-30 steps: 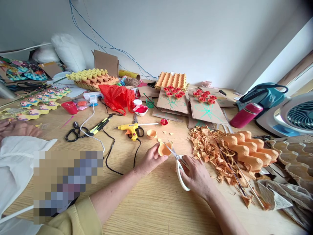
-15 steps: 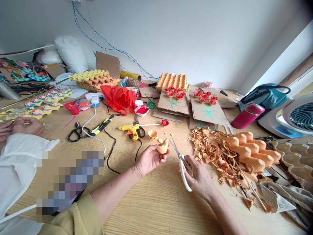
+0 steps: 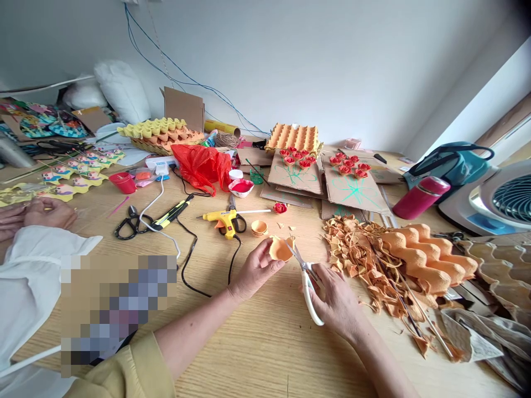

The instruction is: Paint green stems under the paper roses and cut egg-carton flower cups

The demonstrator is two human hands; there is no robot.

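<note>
Orange, dry-looking pulp, and straight in on the cup point(image 3: 279, 252): pinched between thumb and fingers of the left hand point(image 3: 251, 275), raised over the tabletop point(image 3: 249, 348), mouth tilted up. Across from it, right hand point(image 3: 338, 301) wrapped round the white handles of the scissors point(image 3: 306, 265), blades right at the rim. Looks light, fairly stiff, hardly slippery, but probably quick to crease or tear at that thin edge. Best held low round the wall, gently, fingers clear of the steel! Just beyond, small cups point(image 3: 259, 227) and loose scraps point(image 3: 281, 225).
</note>
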